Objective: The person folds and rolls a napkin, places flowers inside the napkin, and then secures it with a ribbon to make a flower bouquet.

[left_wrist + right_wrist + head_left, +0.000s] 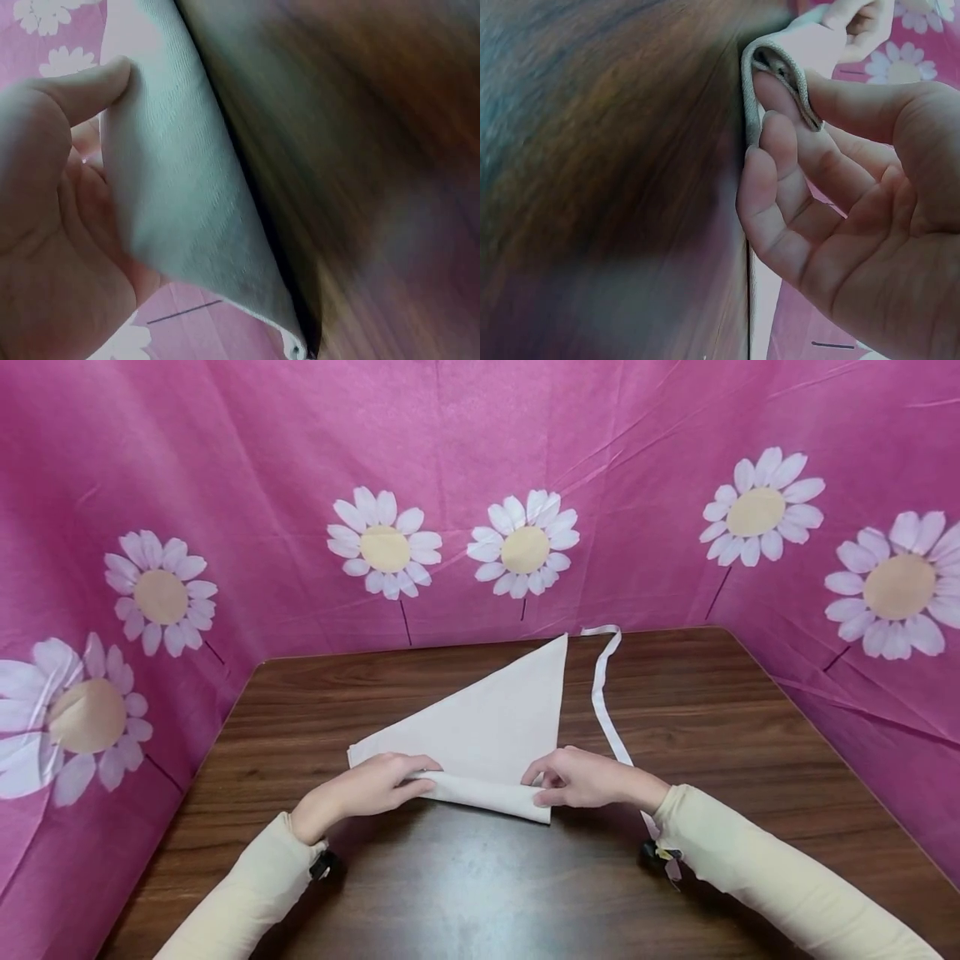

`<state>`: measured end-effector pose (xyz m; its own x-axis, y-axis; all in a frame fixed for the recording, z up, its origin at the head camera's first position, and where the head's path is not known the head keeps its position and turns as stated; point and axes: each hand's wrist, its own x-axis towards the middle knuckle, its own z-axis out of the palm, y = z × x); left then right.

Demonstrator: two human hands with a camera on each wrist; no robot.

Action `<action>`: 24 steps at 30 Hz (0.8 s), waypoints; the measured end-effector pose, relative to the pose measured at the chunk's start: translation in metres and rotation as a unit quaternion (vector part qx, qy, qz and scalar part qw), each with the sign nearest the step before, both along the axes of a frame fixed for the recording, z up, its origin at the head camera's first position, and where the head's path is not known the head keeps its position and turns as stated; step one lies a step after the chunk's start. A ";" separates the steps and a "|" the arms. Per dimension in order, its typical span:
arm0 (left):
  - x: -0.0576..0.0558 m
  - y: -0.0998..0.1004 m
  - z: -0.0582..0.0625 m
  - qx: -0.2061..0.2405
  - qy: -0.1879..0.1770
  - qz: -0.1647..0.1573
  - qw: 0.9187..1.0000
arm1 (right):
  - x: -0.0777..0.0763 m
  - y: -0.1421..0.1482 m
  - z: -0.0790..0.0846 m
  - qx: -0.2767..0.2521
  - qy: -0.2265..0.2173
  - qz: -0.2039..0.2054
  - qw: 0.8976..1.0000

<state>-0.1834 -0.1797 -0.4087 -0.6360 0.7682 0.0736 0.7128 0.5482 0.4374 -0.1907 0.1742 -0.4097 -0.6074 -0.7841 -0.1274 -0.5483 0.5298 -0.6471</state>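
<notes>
An off-white cloth napkin (487, 710), folded into a triangular shape, lies on the dark wooden table with a corner pointing away. Its near edge is turned over into a flattened roll (480, 795). At the left part of that roll, my left hand (371, 787) holds the cloth, thumb in front and fingers behind. My right hand (588, 778) pinches the roll's right end between thumb and index finger. In the right wrist view, the index fingertip sits inside the open end of the folded cloth (748, 94). The left wrist view shows the thumb pressing the cloth (172, 172).
A narrow white ribbon (600, 685) runs along the wooden table (690, 710), from the back edge down to my right wrist. Pink curtains (465, 427) printed with white daisies stand round the table's back and sides. Black wrist devices (326, 864) sit beneath my cuffs.
</notes>
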 end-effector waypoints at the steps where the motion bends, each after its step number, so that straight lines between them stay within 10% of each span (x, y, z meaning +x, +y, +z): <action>1: -0.001 -0.001 0.001 -0.002 -0.002 0.008 1.000 | -0.001 0.001 0.000 -0.001 -0.002 -0.001 1.000; 13: -0.011 -0.011 -0.001 -0.006 -0.037 0.094 0.995 | -0.006 0.010 -0.003 0.005 0.026 -0.020 0.999; 18: -0.007 -0.004 0.001 -0.053 0.054 0.151 0.986 | -0.006 0.013 -0.004 0.037 0.077 -0.033 0.996; 21: -0.002 0.013 0.004 -0.046 0.127 0.116 0.984 | -0.005 0.014 -0.004 0.043 0.091 -0.039 0.994; 24: 0.004 0.032 0.006 -0.020 0.125 0.030 0.991 | -0.005 0.014 -0.004 0.045 0.092 -0.043 0.994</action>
